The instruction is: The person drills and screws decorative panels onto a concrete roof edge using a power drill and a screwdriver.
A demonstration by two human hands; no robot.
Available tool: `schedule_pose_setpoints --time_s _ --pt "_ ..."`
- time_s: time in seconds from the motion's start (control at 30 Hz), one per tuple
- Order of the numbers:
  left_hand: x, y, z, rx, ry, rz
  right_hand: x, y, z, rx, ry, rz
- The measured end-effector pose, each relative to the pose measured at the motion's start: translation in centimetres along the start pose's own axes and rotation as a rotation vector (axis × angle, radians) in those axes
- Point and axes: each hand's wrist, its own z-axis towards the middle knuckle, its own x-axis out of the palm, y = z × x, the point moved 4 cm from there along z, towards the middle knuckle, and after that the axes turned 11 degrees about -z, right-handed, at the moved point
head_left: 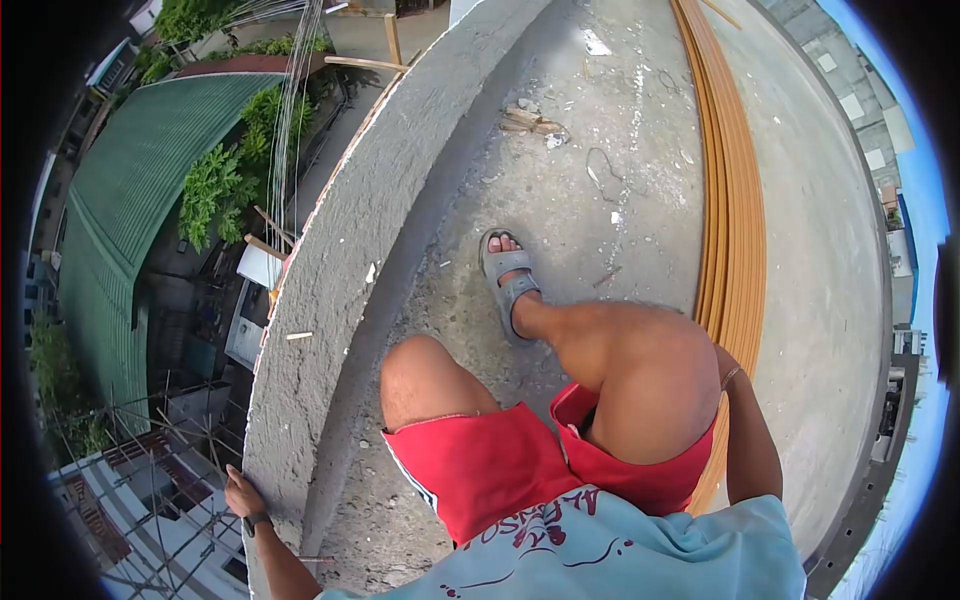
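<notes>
My left hand [241, 493], with a dark band at the wrist, is at the outer edge of a rough concrete parapet [340, 240]. Its fingers look bent against that edge; whether anything small is in them is too small to tell. My right arm [755, 440] reaches forward beside my right knee, a thin bracelet [732, 376] near the wrist. Behind the knee the right hand itself is hidden. Close to that arm runs a long stack of orange-brown boards or strips [730, 180] on the concrete floor [640, 240].
Beyond the parapet is a drop, with a green roof [150, 180], hanging wires [290, 120] and scaffolding poles [170, 450] below. Wood scraps [530, 122] and a loop of thin wire [600, 170] lie on the floor. My sandalled foot [508, 270] stands near the parapet.
</notes>
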Motion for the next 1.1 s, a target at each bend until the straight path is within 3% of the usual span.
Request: schedule_pose_setpoints --time_s 0.1,0.2,0.33,0.4,0.47,0.53,0.6,0.63,0.7,0.73,0.77,0.83,0.9,1.0,1.07,1.1 --pt "0.0 0.2 0.4 -0.015 0.016 0.043 -3.6 -0.4 4.3 0.149 -0.130 0.184" --pt "0.1 0.0 0.9 -0.038 0.022 0.076 -7.7 2.8 9.7 0.070 -0.221 0.173" --pt "-0.2 -3.6 1.7 -0.265 0.150 0.263 -12.3 4.9 22.1 -0.036 -0.297 0.111" --pt "0.1 -10.6 3.3 -0.191 -0.216 -0.008 -14.4 5.8 29.7 -0.094 -0.356 0.097" --pt "2.3 -21.3 4.1 -0.043 -0.155 -0.316 -15.5 7.6 37.7 -0.115 -0.373 0.119" --pt "6.3 -33.9 2.9 0.091 -0.035 -0.494 -16.1 10.3 45.7 -0.148 -0.415 0.096" --pt "10.3 -41.8 1.9 0.203 0.091 -0.560 -15.8 13.3 51.8 -0.179 -0.465 0.006" --pt "11.6 -42.9 1.9 0.192 0.106 -0.544 -15.3 14.1 54.3 -0.189 -0.474 -0.049" --pt "13.2 -43.8 1.9 0.189 0.060 0.030 -14.4 13.9 59.3 -0.160 -0.490 -0.088" --pt "13.3 -43.2 1.9 0.188 0.067 -0.085 -14.3 14.2 61.2 -0.154 -0.544 -0.131" --pt "13.2 -43.5 1.7 0.181 0.073 -0.071 -14.5 14.1 62.3 -0.229 -0.613 -0.187" --pt "12.8 -44.0 1.7 0.141 0.051 -0.056 -14.8 13.5 64.1 -0.174 -0.703 -0.148" --pt "12.8 -44.7 1.9 0.189 0.069 -0.106 -15.2 12.6 65.8 -0.171 -0.698 -0.180" --pt "13.0 -44.3 1.7 0.174 0.034 -0.117 -15.5 11.2 66.8 -0.361 -0.657 -0.103" --pt "13.1 -44.2 1.8 0.171 0.050 -0.119 -15.9 11.2 66.5 -0.594 -0.679 -0.004" --pt "13.0 -44.2 1.8 0.183 0.052 -0.115 -16.0 11.2 66.9 -0.598 -0.669 -0.007"
